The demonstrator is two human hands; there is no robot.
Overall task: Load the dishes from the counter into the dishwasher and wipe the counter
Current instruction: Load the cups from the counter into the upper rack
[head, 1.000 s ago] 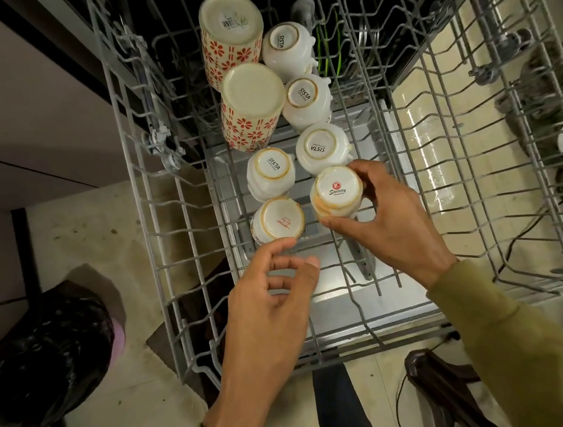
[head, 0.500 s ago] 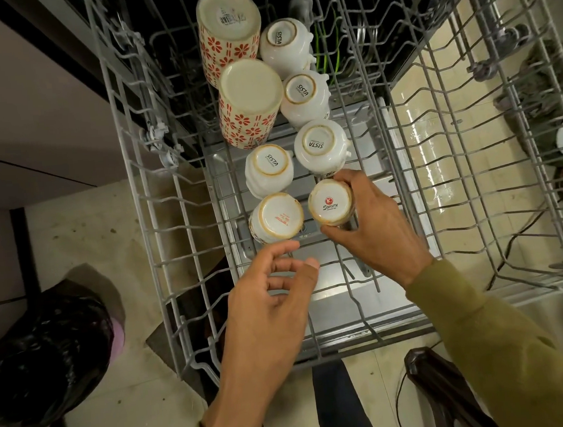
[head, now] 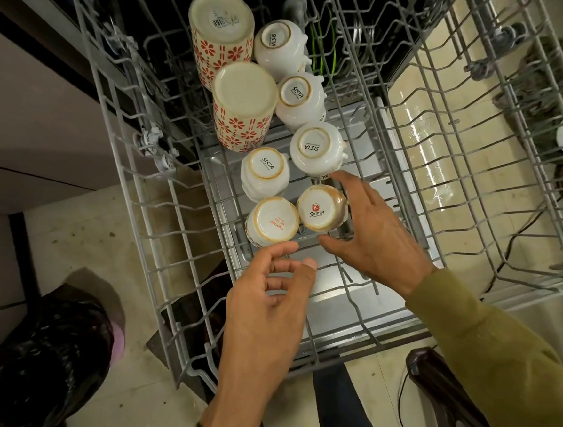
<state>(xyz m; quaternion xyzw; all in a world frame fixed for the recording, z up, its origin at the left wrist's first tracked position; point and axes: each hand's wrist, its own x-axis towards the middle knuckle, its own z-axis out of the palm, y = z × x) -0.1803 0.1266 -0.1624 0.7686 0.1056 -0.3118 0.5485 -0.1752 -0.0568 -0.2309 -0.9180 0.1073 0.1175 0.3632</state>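
The pulled-out grey wire dishwasher rack holds upside-down cups. Two tall red-flowered mugs stand at the back, with several white cups beside and in front of them. A white cup marked Somny sits base-up in the front row, next to another white cup. My right hand is just right of the Somny cup, its thumb below and its forefinger above, fingers spread and off the cup. My left hand hovers in front of the front row, fingers loosely curled, holding nothing.
The right half of the rack has bare wire tines over a beige tiled floor. A black rubbish bag lies on the floor at the left. A dark chair back is at the bottom right. Cabinet fronts stand at the left.
My right hand lowered the Somny cup into the front row beside the other cup and opened its fingers off it. My left hand has stayed in place.
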